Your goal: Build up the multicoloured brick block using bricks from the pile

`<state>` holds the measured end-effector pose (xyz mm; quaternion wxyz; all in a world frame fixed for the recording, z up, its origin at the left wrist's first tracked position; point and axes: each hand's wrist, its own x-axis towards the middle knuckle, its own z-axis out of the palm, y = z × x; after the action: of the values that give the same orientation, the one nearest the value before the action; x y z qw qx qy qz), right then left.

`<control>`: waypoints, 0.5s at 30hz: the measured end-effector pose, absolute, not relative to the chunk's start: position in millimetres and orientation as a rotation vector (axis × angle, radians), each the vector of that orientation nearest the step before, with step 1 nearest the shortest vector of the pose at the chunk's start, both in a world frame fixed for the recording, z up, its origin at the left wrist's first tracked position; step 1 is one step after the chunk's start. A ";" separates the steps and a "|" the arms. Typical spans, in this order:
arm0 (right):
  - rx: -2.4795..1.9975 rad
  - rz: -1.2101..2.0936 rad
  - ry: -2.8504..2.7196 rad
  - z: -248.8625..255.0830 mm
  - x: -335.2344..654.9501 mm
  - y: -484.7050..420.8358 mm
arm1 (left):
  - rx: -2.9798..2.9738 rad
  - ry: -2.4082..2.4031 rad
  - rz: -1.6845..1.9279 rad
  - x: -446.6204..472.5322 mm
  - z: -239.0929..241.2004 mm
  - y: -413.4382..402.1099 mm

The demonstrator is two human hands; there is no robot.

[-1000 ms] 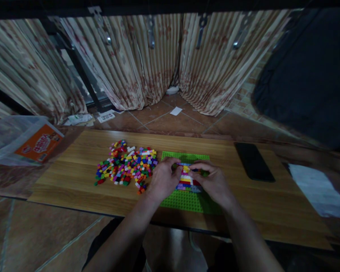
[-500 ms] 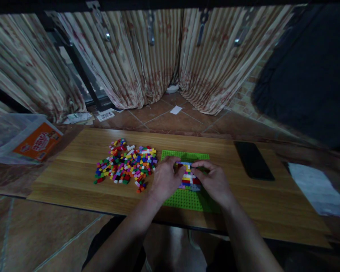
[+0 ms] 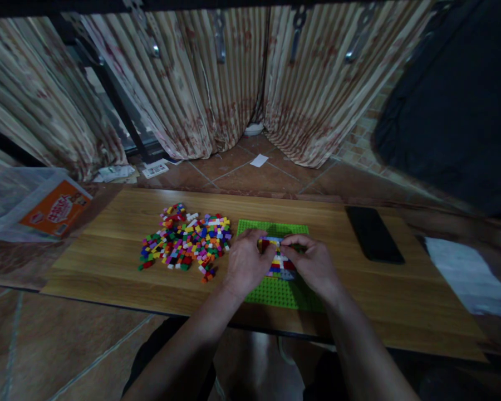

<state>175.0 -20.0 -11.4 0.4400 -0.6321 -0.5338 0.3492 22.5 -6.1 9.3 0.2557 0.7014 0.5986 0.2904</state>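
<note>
A green studded baseplate [image 3: 275, 292] lies on the wooden table [image 3: 108, 267]. On it stands a small block of stacked coloured bricks [image 3: 279, 264]. My left hand [image 3: 246, 262] and my right hand [image 3: 313, 264] close in on the block from either side, fingertips pinched together at its top row. What the fingertips pinch is too small to name. A heap of loose coloured bricks [image 3: 186, 242] lies just left of the plate, beside my left hand.
A black phone [image 3: 373, 234] lies flat right of the plate. A clear plastic bag with an orange label [image 3: 45, 206] sits at the table's left end, white paper [image 3: 467, 275] at the right. Striped curtains [image 3: 217, 83] and tiled floor are beyond.
Both hands have drawn slightly closer together over the top of the brick block. The camera view has shifted a little.
</note>
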 end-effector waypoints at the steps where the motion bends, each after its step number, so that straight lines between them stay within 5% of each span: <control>1: -1.569 0.876 -1.319 -10.7 174.6 -20.1 | 1.901 1.629 0.794 22.8 9.2 -5.9; 15: -1.549 0.974 -1.213 -9.7 168.8 -17.1 | 1.858 1.651 0.781 25.3 9.5 -6.2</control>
<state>168.8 -17.1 -9.7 0.4556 -0.6281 -0.4918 0.3951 25.3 -6.2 9.5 0.2651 0.6876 0.6111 0.2889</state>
